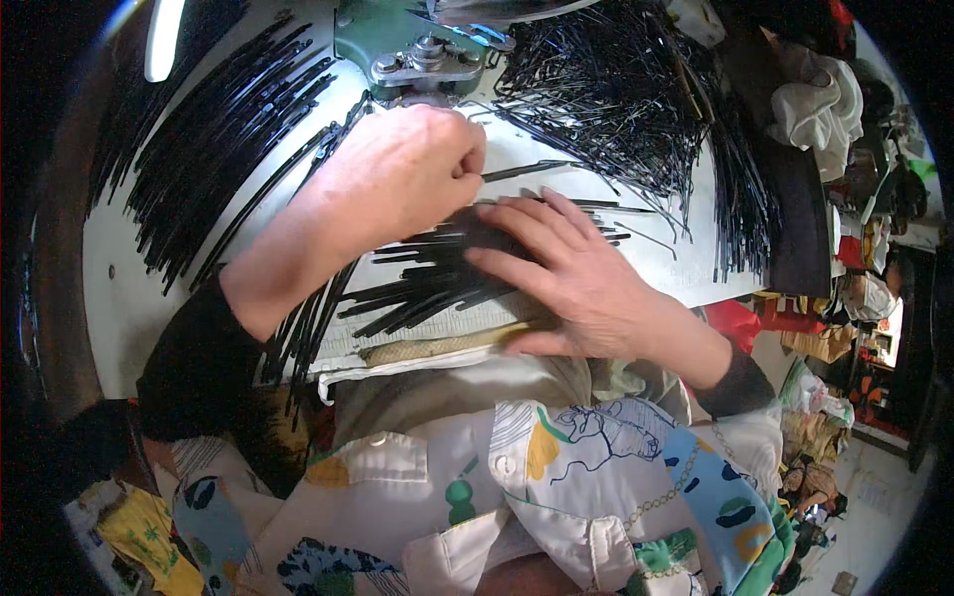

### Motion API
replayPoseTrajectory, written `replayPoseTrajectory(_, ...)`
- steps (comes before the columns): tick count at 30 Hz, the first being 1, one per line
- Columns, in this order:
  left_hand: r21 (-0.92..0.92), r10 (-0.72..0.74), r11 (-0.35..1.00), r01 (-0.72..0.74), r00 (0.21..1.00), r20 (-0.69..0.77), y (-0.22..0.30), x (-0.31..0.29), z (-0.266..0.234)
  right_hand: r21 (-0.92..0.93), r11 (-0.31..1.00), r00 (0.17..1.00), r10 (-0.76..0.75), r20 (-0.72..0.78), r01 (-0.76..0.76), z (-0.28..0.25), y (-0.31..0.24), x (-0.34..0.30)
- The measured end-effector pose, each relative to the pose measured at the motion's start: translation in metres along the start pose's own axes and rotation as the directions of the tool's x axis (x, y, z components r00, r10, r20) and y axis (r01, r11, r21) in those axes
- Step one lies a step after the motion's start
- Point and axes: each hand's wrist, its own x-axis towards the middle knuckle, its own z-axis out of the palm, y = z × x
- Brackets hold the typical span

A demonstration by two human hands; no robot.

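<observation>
Under the metal head of a green machine (425, 62), my left hand (412, 164) is closed in a fist. A thin black strip (532, 169) sticks out from its fingers toward the right. My right hand (576, 273) lies just beside it, fingers spread and pointing left. Its fingertips rest at the end of a loose bundle of black strips (427, 283) on the white tabletop. A beige rod-like piece (437, 348) runs along the table's near edge, close to my right thumb. The left fingertips are partly hidden.
A tangled heap of thin black pieces (606, 89) fills the far right. Long black strips (229, 149) lie in rows at the left, and more strips (745, 199) hang at the right edge. A white lamp tube (164, 40) is at upper left. White cloth (820, 109) lies beyond the right edge.
</observation>
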Motion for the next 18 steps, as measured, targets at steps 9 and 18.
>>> replayPoseTrajectory(9, -0.037, -0.061, 0.997, 0.060, 0.998, -0.028, -0.020, -0.004, -0.012, 0.011, 0.993, 0.972, -0.116, -0.204, 0.120, 0.024, 0.016, 0.041)
replayPoseTrajectory(18, -0.062, -0.105, 0.992, 0.106, 0.994, 0.020, -0.021, -0.006, -0.025, 0.042, 0.998, 0.937, -0.035, -0.346, 0.053, 0.017, 0.015, 0.046)
